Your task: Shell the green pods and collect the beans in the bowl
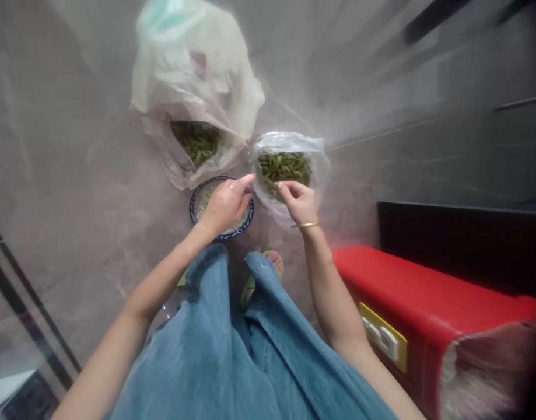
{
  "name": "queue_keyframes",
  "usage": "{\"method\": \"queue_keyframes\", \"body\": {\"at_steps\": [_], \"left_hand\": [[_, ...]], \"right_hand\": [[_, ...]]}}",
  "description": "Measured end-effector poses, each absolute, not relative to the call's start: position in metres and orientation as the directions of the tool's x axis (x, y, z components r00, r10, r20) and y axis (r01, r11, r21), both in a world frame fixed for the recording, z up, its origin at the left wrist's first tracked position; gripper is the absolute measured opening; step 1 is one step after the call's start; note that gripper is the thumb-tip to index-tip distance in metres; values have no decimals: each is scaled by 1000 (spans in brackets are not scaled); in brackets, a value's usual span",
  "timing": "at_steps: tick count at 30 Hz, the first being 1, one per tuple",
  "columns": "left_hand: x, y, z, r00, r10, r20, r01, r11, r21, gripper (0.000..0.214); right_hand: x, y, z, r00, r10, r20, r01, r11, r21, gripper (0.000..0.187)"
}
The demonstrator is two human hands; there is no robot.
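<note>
We look down on a grey stone-like floor [75, 175]. Well right of the blue-rimmed bowl [191, 205] stands a red box [425, 303]. Beyond the bowl sits a white plastic bag [193, 70], and just right of it a small clear bag [320, 157] of green pods [285, 165]. Our left hand [226, 204] hovers over the bowl, fingertips pinched together. Our right hand [299, 201] curls closed at the small bag's near edge. We cannot tell what either pinches.

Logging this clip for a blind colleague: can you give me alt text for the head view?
Seen from above, a seated person's left hand hovers over a blue-rimmed round bowl while the right hand touches a small clear plastic bag of green pods. A larger white plastic bag of pods lies behind; a red plastic box stands to the right.
</note>
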State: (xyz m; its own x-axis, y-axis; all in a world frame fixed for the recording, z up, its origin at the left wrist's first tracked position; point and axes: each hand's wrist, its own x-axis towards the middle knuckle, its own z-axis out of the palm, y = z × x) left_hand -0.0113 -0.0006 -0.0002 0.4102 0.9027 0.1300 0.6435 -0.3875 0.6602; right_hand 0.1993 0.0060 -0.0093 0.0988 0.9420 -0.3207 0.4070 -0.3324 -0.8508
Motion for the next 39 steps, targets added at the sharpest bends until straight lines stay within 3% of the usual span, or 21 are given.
{"method": "queue_keyframes", "body": {"at_steps": [2, 5, 8, 13, 18, 22, 27, 30, 35, 39], "left_hand": [[-19, -8, 1, 431, 883, 186, 615, -438, 656, 42], [-30, -22, 5, 524, 819, 233, 539, -531, 654, 38], [-41, -37, 4, 516, 816, 259, 504, -534, 678, 36], [-50, -53, -7, 356, 847, 394, 501, -529, 685, 42], [-53, -60, -11, 353, 868, 348, 479, -487, 730, 42], [-50, -63, -13, 250, 939, 234, 475, -330, 816, 38], [-39, -69, -13, 82, 994, -69, 320, 39, 947, 39], [-36, -70, -17, 22, 978, -209, 195, 201, 960, 37], [-29, -71, -23, 37, 956, -290, 145, 282, 949, 40], [-17, -83, -15, 113, 974, -195, 230, 166, 959, 43]], "right_hand": [[182, -2, 7, -117, 852, -511, 290, -463, -838, 42], [160, -9, 20, -340, 709, -618, 202, -587, -784, 46], [140, -14, 21, -366, 642, -673, 117, -686, -718, 53], [112, -28, 17, -380, 528, -759, 36, -812, -583, 62], [99, -34, 19, -363, 583, -727, -64, -794, -605, 63], [94, -35, 16, -339, 635, -694, -30, -745, -667, 62], [92, -39, 6, -202, 822, -533, 158, -510, -846, 57], [92, -41, 1, -210, 873, -440, 296, -372, -880, 53], [89, -42, -10, -136, 928, -348, 489, -243, -838, 49], [96, -35, -22, 73, 915, -397, 490, -379, -785, 52]]}}
